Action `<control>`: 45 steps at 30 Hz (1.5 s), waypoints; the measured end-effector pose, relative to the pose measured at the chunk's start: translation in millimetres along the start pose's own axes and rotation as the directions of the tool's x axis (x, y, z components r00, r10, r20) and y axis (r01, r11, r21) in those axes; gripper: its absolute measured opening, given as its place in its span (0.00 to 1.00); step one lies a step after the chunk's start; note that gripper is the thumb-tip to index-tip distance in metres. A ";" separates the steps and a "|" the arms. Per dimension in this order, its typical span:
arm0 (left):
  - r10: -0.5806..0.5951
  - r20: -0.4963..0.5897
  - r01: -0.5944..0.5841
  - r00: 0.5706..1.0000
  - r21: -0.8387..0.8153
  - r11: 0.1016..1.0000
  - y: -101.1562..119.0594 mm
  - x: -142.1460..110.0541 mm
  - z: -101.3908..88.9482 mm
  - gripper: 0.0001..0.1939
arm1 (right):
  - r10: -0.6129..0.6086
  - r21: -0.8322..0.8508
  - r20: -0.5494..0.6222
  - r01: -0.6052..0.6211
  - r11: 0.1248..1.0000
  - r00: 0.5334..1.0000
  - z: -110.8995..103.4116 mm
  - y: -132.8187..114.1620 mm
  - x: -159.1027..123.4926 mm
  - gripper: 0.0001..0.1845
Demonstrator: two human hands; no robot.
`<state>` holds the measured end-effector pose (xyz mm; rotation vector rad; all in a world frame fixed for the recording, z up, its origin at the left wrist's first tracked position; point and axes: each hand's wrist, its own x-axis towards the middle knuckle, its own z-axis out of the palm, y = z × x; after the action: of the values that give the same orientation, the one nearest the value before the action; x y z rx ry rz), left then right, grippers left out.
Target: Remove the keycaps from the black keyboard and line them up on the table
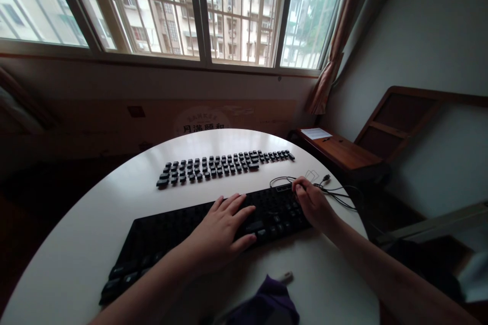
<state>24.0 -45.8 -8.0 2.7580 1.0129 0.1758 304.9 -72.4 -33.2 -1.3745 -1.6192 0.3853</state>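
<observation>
A black keyboard [160, 236] lies slantwise on a round white table [95, 223], with most of its keycaps off. My left hand [221, 231] rests flat on the middle of the keyboard, fingers stretched out and apart. My right hand [312, 203] is at the keyboard's far right corner, fingers curled and pinched on something too small to make out. Several rows of loose black keycaps [221, 165] lie on the table beyond the keyboard.
The keyboard's black cable [339, 193] loops off the right of the table. A purple cloth [267, 304] and a small pale object [285, 278] lie at the near edge. A wooden side table [343, 150] with paper stands at right, below the window.
</observation>
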 end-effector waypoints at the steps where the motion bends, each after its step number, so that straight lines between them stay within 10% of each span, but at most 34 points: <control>1: -0.001 -0.001 0.001 1.000 0.002 1.000 -0.2 0.0 0.7 0.32 | -0.009 -0.019 0.007 0.009 1.000 1.000 -0.2 -1.1 0.2 0.11; 17: 0.006 -0.041 -0.006 0.999 -0.010 1.000 -4.3 0.8 4.8 0.31 | -0.150 -0.214 0.110 0.171 0.962 0.983 3.9 -9.0 -2.8 0.07; 36: 0.009 -0.035 -0.010 0.999 -0.015 1.000 -4.7 0.3 3.9 0.31 | 0.243 0.481 -0.252 -0.096 0.871 0.937 -5.1 9.1 7.1 0.10; 41: 0.016 -0.064 -0.017 0.998 -0.020 1.000 -2.1 2.0 0.3 0.29 | 0.132 0.446 -0.527 0.142 0.884 0.840 -14.6 -2.2 3.7 0.06; 45: -0.014 -0.300 -0.024 0.954 -0.123 0.992 9.4 0.4 -14.6 0.16 | -0.176 0.226 -0.465 0.309 0.924 0.868 -12.9 -16.0 -10.5 0.05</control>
<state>27.6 -50.5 8.4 2.6706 1.0224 0.6550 305.0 -91.0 -19.6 -0.9295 -1.2779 0.1398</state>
